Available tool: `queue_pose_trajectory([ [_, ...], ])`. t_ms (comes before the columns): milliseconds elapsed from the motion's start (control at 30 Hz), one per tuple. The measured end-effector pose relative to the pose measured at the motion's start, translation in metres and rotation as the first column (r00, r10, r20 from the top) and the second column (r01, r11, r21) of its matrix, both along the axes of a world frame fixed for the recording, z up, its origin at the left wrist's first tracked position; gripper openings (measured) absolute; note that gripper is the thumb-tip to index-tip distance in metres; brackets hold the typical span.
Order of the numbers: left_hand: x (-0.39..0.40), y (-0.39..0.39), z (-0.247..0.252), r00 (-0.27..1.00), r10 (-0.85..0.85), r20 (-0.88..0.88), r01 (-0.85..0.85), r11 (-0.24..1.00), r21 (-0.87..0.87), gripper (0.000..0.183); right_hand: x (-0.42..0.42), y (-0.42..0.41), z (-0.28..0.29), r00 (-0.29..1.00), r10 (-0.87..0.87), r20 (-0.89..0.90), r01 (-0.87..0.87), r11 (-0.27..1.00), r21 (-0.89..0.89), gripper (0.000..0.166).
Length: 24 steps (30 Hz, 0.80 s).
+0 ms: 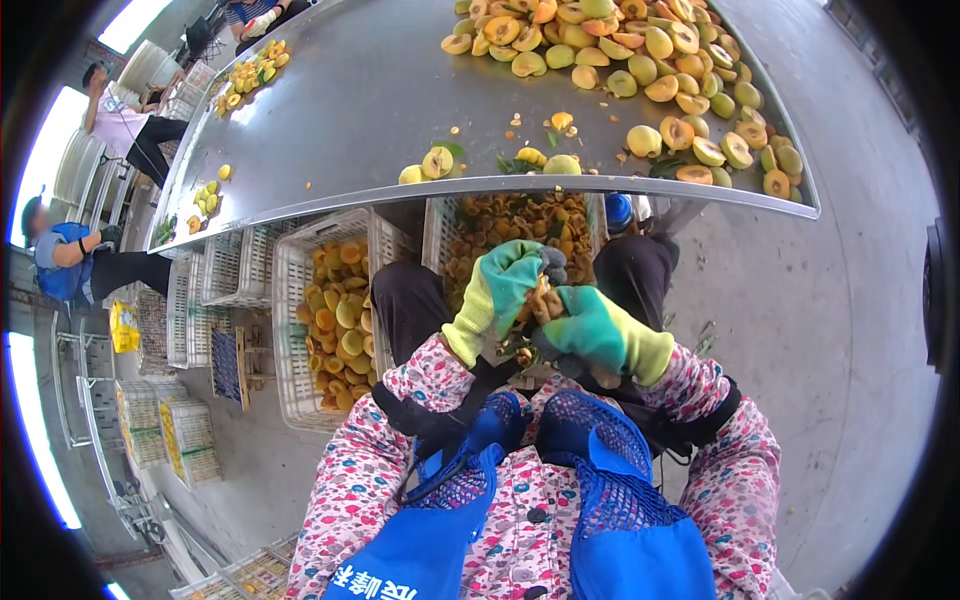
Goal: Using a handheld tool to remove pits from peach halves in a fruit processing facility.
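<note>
My left hand (508, 289), in a green and yellow work glove with dark grey fingertips, is curled around the upper end of a small brown, wrinkled thing (545, 301). From the other side my right hand (600, 330), gloved the same way, grips its lower end. What this brown thing is, I cannot tell; fingers cover part of it. Both hands are over my lap, short of the metal table (360, 112). Under the table edge, beyond my hands, a white plastic crate (437, 232) holds brownish-orange fruit pieces (517, 225). Bits of fruit and leaf (523, 352) lie below my hands.
Halved yellow-orange stone fruit (600, 45) is heaped on the table, with several pieces near its raised rim (480, 196). Left of my knee stands a crate (289, 375) of fruit halves (345, 322). A blue-capped container (619, 212) is at right. Co-workers (90, 251) are at far left.
</note>
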State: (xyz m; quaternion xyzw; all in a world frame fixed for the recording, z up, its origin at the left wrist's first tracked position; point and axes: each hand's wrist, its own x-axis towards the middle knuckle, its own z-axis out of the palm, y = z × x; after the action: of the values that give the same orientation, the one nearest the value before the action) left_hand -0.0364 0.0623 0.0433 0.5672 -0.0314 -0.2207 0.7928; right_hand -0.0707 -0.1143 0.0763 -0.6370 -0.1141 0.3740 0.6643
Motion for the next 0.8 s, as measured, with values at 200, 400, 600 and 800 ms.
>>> queue_pose_trajectory([
  [200, 0.007, 0.018, -0.005, 0.933, -0.338, -0.126, 0.357, 0.917, 0.179, 0.022, -0.018, 0.009, 0.001, 0.810, 0.261, 0.526, 0.071, 0.845, -0.529, 0.038],
  [400, 0.003, 0.015, 0.004, 0.976, -0.199, -0.084, 0.212, 0.958, 0.193, 0.026, -0.013, 0.011, 0.027, 0.954, -0.036, -0.297, 0.051, 0.998, 0.043, 0.019],
  [600, -0.010, 0.009, -0.015, 0.999, -0.010, 0.038, 0.009, 1.000, 0.018, 0.026, -0.014, 0.016, -0.013, 0.923, -0.132, -0.361, 0.209, 0.960, 0.185, 0.012],
  [800, 0.000, 0.000, -0.033, 0.878, 0.478, 0.027, -0.459, 0.857, -0.236, 0.023, -0.016, 0.041, -0.005, 0.862, -0.251, -0.441, 0.365, 0.910, 0.194, 0.009],
])
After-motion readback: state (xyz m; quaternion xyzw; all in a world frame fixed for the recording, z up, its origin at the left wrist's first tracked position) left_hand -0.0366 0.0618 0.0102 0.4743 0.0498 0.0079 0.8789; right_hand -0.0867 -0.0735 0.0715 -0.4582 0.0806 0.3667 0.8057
